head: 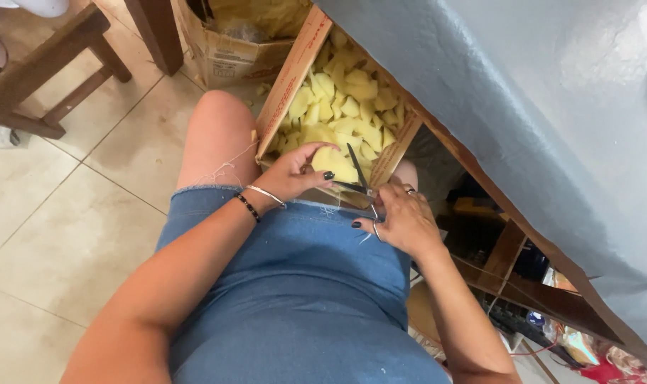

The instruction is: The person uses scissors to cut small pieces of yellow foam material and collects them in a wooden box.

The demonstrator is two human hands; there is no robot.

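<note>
A wooden crate point(293, 78) filled with yellow foam pieces point(348, 99) is seen propped against the knees of a seated person in denim shorts point(295, 284). The left hand point(295, 174) is curled at the crate's near edge, and a larger yellow foam piece point(334, 165) is held between its thumb and fingers, just above the crate's lower rim. Its grip is closed around that piece, with the dark-painted thumbnail laid across the front. A silver bangle point(266, 194) and a dark beaded bracelet point(248, 207) are worn at that wrist.

The right hand point(405, 220) is placed just right of the crate's near corner, and a pair of scissors point(360, 181) is held in it, the fingers being passed through the handles. The blades are seen parted, one pointing up across the held foam piece and touching it or very nearly so; the exact contact is hard to make out. A ring is worn on one finger of this hand.

Right of the crate, a bench draped with a grey-blue cloth point(522, 92) is seen. Beyond the crate's far end a cardboard box point(227, 50) is set on the tiled floor point(74, 227), and a wooden stool point(46, 71) is found well left of the crate.
</note>
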